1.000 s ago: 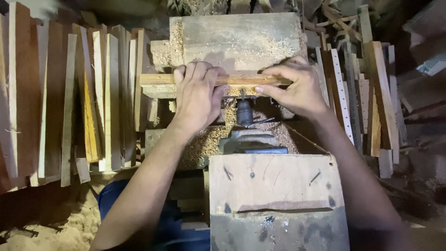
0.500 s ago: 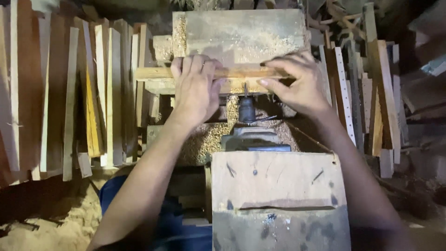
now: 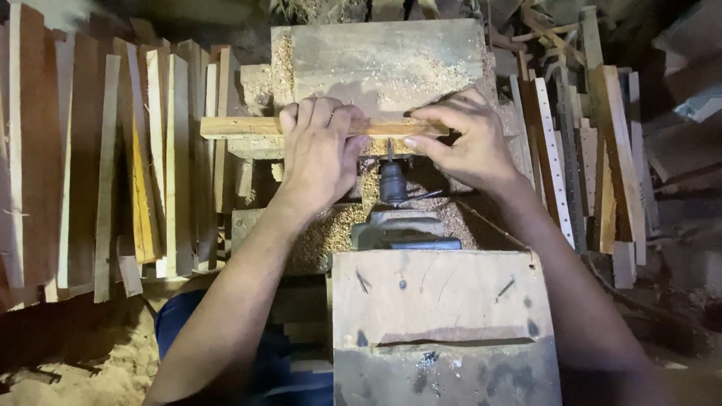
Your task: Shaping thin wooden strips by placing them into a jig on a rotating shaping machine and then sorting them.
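A long pale wooden strip (image 3: 233, 126) lies crosswise in front of a horizontal drill chuck (image 3: 392, 179) with its bit pointing at the strip. My left hand (image 3: 320, 154) is clamped over the strip's middle, fingers curled over its top. My right hand (image 3: 462, 143) pinches the strip's right end between thumb and fingers. The strip rests against a sawdust-covered wooden block (image 3: 383, 64) behind it. The drill's grey motor housing (image 3: 402, 229) sits just below the chuck.
Many wooden slats (image 3: 113, 165) lean upright on the left, and more slats and offcuts (image 3: 594, 158) stand on the right. A worn wooden box (image 3: 444, 323) covers the machine in front. Sawdust (image 3: 75, 368) lies on the floor at lower left.
The strip and both hands have shifted slightly to the left along the block. The grip of both hands is unchanged.
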